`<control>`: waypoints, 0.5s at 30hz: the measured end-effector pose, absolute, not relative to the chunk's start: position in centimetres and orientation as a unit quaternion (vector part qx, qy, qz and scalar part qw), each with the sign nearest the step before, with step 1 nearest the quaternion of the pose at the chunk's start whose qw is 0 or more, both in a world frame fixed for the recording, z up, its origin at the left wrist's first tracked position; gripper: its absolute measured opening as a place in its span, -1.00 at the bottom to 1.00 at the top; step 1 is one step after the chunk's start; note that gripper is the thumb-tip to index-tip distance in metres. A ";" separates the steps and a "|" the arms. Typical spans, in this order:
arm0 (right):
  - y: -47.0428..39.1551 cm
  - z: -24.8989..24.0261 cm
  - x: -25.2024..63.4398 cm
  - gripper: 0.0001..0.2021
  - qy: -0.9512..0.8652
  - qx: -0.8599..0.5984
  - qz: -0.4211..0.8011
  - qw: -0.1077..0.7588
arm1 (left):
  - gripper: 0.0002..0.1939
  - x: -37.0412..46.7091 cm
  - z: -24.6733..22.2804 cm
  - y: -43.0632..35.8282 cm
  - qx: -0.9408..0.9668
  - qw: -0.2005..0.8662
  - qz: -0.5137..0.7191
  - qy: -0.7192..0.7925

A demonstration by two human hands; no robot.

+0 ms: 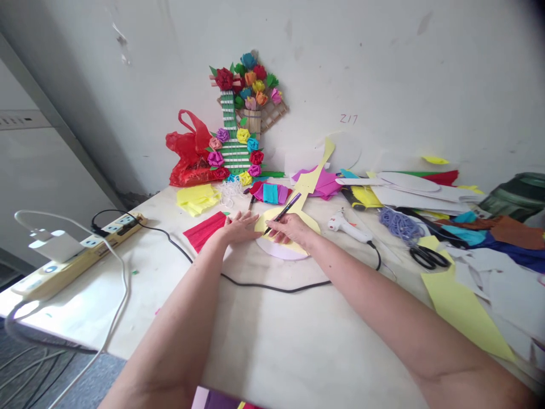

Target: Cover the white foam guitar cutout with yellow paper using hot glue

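The right hand [292, 228] grips a black pen [283, 212] over the long-necked yellow paper cutout [306, 182] on the table [264, 346]; the left hand [240, 228] lies flat, unclenched. Likely light, easily creased: best held by its round body [309, 222].

- right hand [292, 229]: closed in a firm pinch, as for writing, with the thumb [277, 226] at the front of the grip.
- right wrist [314, 242]: just behind the grip, nearly in line with the forearm.
- right arm [383, 295]: bare, slanting away from the grip to the lower right, creased near the elbow.
- left hand [239, 228]: just left of the grip, palm down, fingers [250, 217] spread, its thumb stretched toward the pinch.
- left wrist [219, 238]: farther left of the grip, the hand turned inward from it.
- left arm [179, 307]: bare, running down and left, away from the grip.
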State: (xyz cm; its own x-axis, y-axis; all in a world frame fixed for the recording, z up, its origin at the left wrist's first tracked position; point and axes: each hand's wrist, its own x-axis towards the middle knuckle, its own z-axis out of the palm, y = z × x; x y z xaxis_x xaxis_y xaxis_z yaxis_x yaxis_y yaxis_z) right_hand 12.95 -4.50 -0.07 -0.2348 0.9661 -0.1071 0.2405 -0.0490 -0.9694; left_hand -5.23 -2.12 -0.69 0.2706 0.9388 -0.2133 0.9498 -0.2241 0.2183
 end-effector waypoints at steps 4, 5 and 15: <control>-3.7 -0.4 13.6 -0.77 -0.601 -0.470 0.515 0.392 | -0.16 -5.1 -0.4 -2.3 0.780 0.148 -0.026 0.608; -3.6 -0.6 13.6 -0.77 -0.599 -0.455 0.515 0.410 | -0.16 -5.1 -0.4 -2.3 0.779 0.147 -0.026 0.609; -4.1 -2.2 13.4 -0.80 -0.596 -0.416 0.520 0.450 | -0.15 -5.4 -0.8 -2.0 0.780 0.154 -0.023 0.606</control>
State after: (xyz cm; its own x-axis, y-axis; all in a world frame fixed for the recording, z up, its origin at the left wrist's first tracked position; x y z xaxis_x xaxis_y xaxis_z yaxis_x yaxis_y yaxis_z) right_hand 13.41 -4.12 -2.17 -0.2503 0.9626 0.1036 0.0281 0.1142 -0.9931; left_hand -5.41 -1.98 -0.82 0.2641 0.9387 -0.2215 0.9526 -0.2179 0.2123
